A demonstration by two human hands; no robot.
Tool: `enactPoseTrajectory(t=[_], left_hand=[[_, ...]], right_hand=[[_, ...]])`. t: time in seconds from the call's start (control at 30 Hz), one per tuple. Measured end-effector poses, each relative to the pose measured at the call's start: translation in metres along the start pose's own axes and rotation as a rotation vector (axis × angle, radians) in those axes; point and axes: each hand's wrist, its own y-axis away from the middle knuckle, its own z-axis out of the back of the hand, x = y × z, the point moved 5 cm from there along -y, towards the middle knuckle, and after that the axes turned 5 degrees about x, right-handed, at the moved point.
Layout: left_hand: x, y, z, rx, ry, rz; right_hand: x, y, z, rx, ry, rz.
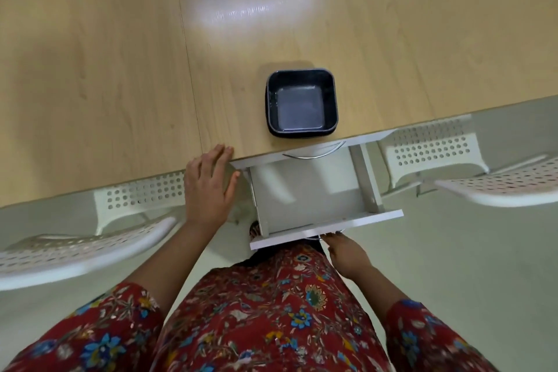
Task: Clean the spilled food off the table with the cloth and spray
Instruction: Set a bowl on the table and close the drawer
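Head view looks straight down on a pale wooden desk (120, 69) that fills the far half of the scene, with a bright patch of glare (250, 9) on its far middle. A black square dish (302, 101) stands on the desk close to its near edge. Just below that edge is a shut white drawer front (271, 159) with a curved metal handle (314, 154), and under it a second white drawer (308, 193) stands pulled out toward the person. The left hand (208, 190) is released, its fingers straight, fingertips resting on the desk's near edge just left of the drawers. The right hand (347, 254) reaches to the near front panel (356, 222) of the open drawer; its fingertips touch the panel's underside, and I cannot tell whether they grip anything there. White perforated chairs stand at the left (75, 248) and right (498, 187) on a pale floor (453, 266). A red flowered garment (256, 311) fills the near middle.
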Motion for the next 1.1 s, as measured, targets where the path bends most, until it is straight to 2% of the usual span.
enactPoseTrajectory(t=[0.07, 0.2, 0.4, 0.53, 0.73, 0.87, 1.03, 1.1], left_hand=[[0.000, 0.000, -0.002, 0.004, -0.003, 0.014], [0.000, 0.000, -0.001, -0.005, 0.010, 0.038], [-0.002, 0.001, -0.003, -0.020, 0.004, 0.051], [-0.005, -0.001, 0.000, -0.041, -0.008, 0.047], [-0.004, -0.001, -0.002, -0.024, -0.002, 0.065], [-0.003, -0.001, -0.003, -0.022, 0.023, 0.068], [-0.002, -0.001, -0.003, 0.015, 0.025, 0.082], [-0.001, -0.002, -0.003, 0.036, 0.036, 0.080]], right_hand=[[-0.003, -0.018, -0.007, 0.075, 0.121, -0.036], [-0.006, -0.045, -0.004, 0.072, 0.235, -0.161], [0.004, -0.076, 0.024, 0.027, 0.297, -0.200], [0.019, -0.104, 0.055, -0.007, 0.291, -0.193], [0.038, -0.130, 0.092, -0.144, 0.178, -0.162], [0.049, -0.144, 0.110, -0.227, 0.210, -0.100], [0.043, -0.139, 0.101, -0.187, 0.200, -0.051], [0.041, -0.129, 0.095, -0.161, 0.081, -0.060]])
